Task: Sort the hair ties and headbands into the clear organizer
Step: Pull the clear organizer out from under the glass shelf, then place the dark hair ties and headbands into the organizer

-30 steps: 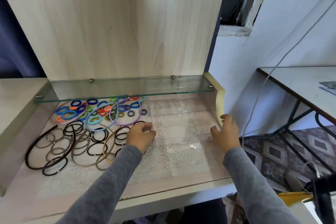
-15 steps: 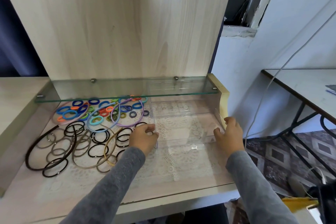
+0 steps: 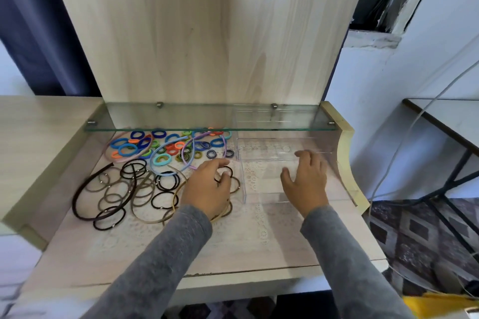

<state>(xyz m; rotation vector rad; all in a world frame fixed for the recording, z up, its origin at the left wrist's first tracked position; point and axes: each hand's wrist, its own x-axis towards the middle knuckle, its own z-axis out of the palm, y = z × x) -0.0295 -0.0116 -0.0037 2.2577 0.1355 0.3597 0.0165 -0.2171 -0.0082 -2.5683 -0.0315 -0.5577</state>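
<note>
Desk (image 3: 129, 254) | left hand (image 3: 207, 188) fingers loose over hair ties (image 3: 163, 200) | right hand (image 3: 307, 184) fingers spread over organizer (image 3: 264, 179)

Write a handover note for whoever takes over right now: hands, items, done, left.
Left hand: over the black and brown hair ties beside the clear organizer; unclear whether its fingers hold one.
Right hand: open, fingers spread over the organizer, holding nothing.
Items: coloured hair ties lie at the back under the glass shelf; headbands lie among the ties. All are left of the organizer.
Done: organizer sits at the desk's right; nothing visible inside.
Left: all the sorting.
</note>
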